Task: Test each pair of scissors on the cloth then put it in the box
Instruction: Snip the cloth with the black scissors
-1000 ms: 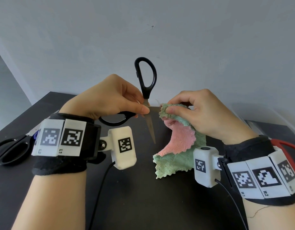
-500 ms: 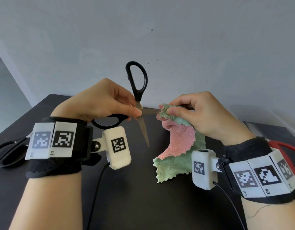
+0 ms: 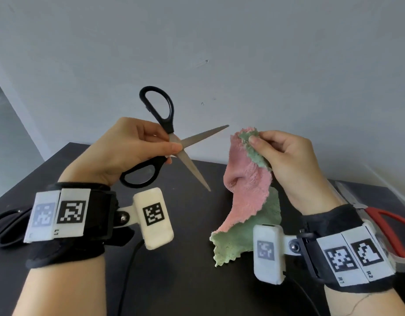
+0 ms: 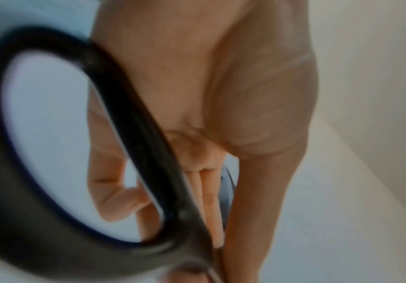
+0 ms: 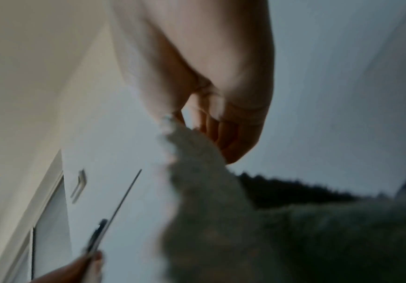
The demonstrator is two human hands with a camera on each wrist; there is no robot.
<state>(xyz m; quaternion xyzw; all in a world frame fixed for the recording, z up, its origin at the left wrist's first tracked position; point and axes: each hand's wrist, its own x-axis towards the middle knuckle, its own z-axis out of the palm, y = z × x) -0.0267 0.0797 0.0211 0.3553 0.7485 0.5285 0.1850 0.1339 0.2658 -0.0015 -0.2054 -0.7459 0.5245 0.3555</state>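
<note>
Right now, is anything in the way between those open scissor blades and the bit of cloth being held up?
Nothing visible. The black-handled scissors in the left hand point at the cloth pinched by the right hand, with only open air between them.

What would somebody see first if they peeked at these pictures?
Probably the black-handled scissors, held up in the middle by the left hand with the blades spread wide open. Right beside them, not touching, the right hand pinches the top of a fluffy pink and green cloth that hangs down to the dark table.
</note>
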